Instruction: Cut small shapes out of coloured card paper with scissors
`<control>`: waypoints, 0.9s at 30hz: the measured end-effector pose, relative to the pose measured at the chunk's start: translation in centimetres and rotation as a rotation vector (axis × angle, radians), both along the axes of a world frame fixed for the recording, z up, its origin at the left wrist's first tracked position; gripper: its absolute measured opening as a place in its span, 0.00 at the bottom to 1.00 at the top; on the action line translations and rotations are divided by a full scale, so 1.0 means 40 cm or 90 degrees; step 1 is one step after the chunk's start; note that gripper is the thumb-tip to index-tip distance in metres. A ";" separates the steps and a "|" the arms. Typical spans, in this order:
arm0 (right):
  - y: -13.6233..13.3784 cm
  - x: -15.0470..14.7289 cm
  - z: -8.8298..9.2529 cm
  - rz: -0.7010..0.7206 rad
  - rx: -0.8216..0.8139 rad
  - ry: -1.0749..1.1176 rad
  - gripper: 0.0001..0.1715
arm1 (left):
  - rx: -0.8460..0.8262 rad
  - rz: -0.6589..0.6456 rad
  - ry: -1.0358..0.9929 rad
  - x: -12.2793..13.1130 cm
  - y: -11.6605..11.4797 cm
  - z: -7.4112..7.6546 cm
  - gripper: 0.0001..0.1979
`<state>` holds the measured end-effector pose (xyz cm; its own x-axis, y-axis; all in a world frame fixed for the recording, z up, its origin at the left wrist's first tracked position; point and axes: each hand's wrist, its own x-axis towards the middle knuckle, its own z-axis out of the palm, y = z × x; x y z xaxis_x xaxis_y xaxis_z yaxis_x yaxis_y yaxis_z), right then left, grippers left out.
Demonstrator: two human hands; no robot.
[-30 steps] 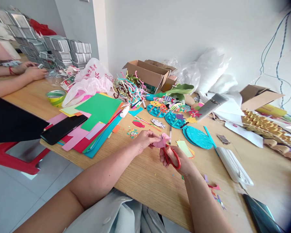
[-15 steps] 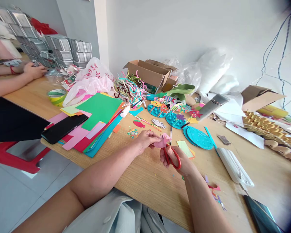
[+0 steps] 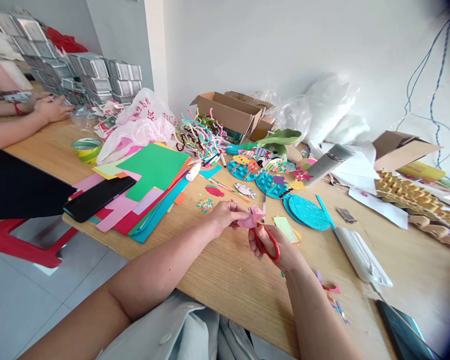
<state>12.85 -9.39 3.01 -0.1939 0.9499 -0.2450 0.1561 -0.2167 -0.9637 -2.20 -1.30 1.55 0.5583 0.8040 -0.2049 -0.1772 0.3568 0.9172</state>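
Between the thumb and fingers of my left hand (image 3: 228, 218) is a small piece of pink paper (image 3: 252, 218). My right hand (image 3: 272, 246) grips red-handled scissors (image 3: 273, 248), whose blades meet the pink paper. Just beyond my hands lie a pen (image 3: 264, 204), a white paper fish (image 3: 245, 190) and a red paper fish (image 3: 214, 190). Small paper scraps (image 3: 204, 205) are heaped left of the pen. Pale green paper (image 3: 285, 229) rests to the right, close to my right hand.
Coloured sheets (image 3: 159, 167) and a black phone (image 3: 99, 198) lie at the left. Blue discs (image 3: 308, 212), a grey bottle (image 3: 330, 162) and a white device (image 3: 363, 257) are on the right. Cardboard boxes (image 3: 228, 114) stand behind. Another person's hands (image 3: 50, 108) rest on the far left.
My hands and the scissors have barely moved; the pink paper has tilted slightly. The other person's hands have shifted a little.
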 end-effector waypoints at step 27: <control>-0.002 0.006 -0.001 0.004 -0.007 -0.020 0.29 | -0.003 -0.008 0.012 0.000 0.005 -0.008 0.15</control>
